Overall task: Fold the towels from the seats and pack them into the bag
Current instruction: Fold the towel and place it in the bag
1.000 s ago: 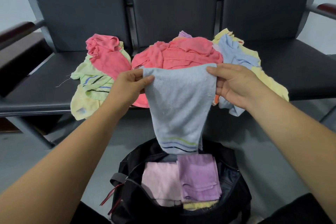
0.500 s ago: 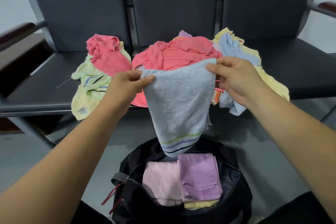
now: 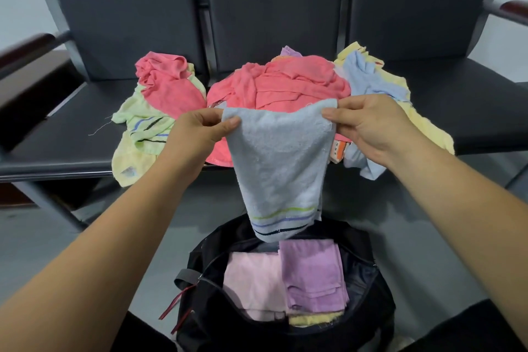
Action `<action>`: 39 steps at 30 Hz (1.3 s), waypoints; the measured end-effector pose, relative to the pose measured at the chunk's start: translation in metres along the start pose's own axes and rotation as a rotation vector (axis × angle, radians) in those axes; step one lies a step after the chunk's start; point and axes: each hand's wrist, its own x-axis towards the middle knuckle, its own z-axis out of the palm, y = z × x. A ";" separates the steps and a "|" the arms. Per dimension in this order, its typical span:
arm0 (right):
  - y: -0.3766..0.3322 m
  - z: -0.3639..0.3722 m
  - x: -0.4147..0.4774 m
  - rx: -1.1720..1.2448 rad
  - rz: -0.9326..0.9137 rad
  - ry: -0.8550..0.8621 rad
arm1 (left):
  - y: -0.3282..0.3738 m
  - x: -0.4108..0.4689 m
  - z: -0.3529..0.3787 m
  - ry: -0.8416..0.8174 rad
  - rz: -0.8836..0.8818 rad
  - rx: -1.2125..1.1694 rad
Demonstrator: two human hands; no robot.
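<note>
Well beyond the bag (image 3: 205, 320) stands a row of dark seats (image 3: 274, 14), and on them lies a heap of loose towels (image 3: 285, 86) in coral, yellow-green, yellow and pale blue. The bag itself, black and open-mouthed, sits on the floor. Above its mouth hangs a blue towel (image 3: 280, 163), with its striped hem lowest, just over the bag's far rim. The left hand (image 3: 197, 134) pinches the towel's upper left corner between thumb and curled fingers. The right hand (image 3: 368, 123) pinches the upper right corner likewise. Both hands are above the bag, short of the heap. Inside the bag lie folded towels: a pink towel (image 3: 254, 286) on the left, a purple towel (image 3: 311, 274) on the right, and a yellow towel (image 3: 311, 320) beneath them at the near edge.
</note>
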 end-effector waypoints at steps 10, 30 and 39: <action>-0.001 0.000 -0.001 -0.226 -0.191 0.157 | 0.005 -0.003 0.002 0.087 0.072 -0.127; 0.013 0.010 0.000 -0.151 0.052 -0.155 | -0.013 0.011 0.003 -0.168 -0.184 -0.082; 0.011 0.014 -0.010 -0.930 -0.218 -0.306 | -0.012 0.004 0.009 -0.233 0.082 0.695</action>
